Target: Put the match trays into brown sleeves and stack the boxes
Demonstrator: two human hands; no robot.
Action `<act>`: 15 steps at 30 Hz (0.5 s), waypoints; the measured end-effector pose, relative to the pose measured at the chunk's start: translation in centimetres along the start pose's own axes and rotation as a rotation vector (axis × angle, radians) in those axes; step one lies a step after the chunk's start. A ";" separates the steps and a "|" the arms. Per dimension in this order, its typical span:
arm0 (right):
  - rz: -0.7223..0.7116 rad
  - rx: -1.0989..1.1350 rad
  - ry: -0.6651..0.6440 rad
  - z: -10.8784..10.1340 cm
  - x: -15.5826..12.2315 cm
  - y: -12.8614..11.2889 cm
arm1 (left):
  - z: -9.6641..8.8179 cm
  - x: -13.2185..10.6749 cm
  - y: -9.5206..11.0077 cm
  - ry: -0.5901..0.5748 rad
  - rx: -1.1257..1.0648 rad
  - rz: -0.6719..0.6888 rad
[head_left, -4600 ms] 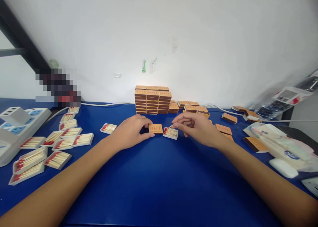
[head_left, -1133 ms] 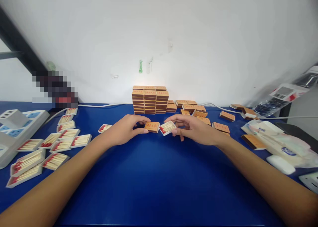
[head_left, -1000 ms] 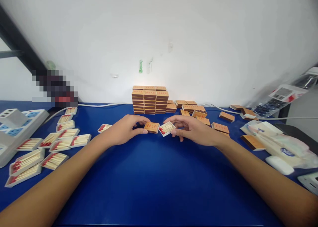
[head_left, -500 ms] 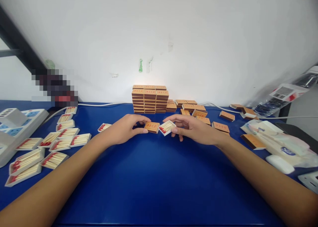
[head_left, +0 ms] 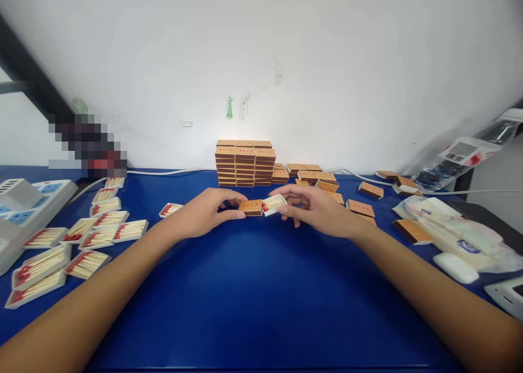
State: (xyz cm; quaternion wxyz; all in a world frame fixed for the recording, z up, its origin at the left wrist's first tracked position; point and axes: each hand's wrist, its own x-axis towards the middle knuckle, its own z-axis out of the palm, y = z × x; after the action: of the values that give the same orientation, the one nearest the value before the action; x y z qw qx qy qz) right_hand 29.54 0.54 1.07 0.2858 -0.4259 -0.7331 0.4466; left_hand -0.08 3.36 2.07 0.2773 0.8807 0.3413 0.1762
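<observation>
My left hand pinches an orange matchbox sleeve by its left end, just above the blue table. Between the thumb and fingers of my right hand is a white matchbox tray filled with red-tipped matches. The tray's left end meets the sleeve's right end, nearly in line with it. Whether the tray's edge sits inside the sleeve I cannot tell. Behind my hands rises a neat stack of matchboxes. One more filled tray lies left of my left wrist.
Several match-filled trays spread over the left side, beside a white power strip. Loose orange matchboxes lie on the right. Farther right are a tissue pack, a white case and a leaning bottle. A cable runs along the wall.
My right hand has turned the match-filled tray from a tilt to nearly straight with the sleeve. The sleeve has levelled out too, and their ends have come together.
</observation>
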 end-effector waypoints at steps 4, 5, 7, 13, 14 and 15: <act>0.000 -0.021 0.067 0.3 0.0 0.4 | 0.1 0.0 0.0 0.017 -0.045 -0.029; -0.007 -0.032 0.084 0.4 0.0 0.5 | 0.1 0.0 0.1 0.018 -0.055 -0.035; -0.028 -0.061 0.126 0.6 0.0 0.6 | 0.1 0.0 0.1 0.030 -0.073 -0.044; -0.067 -0.128 0.183 1.0 -0.1 0.3 | 0.2 0.1 0.0 0.075 -0.062 -0.038; -0.070 -0.129 0.181 1.0 -0.1 0.3 | 0.3 0.1 0.0 0.081 -0.059 -0.034; -0.072 -0.129 0.174 1.1 -0.2 0.4 | 0.3 0.1 -0.1 0.086 -0.057 -0.033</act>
State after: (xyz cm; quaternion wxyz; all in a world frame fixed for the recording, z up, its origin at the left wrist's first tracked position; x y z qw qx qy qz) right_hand 28.92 0.06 0.27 0.3362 -0.4541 -0.7474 0.3495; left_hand 0.08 3.40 1.82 0.2901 0.8585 0.3620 0.2188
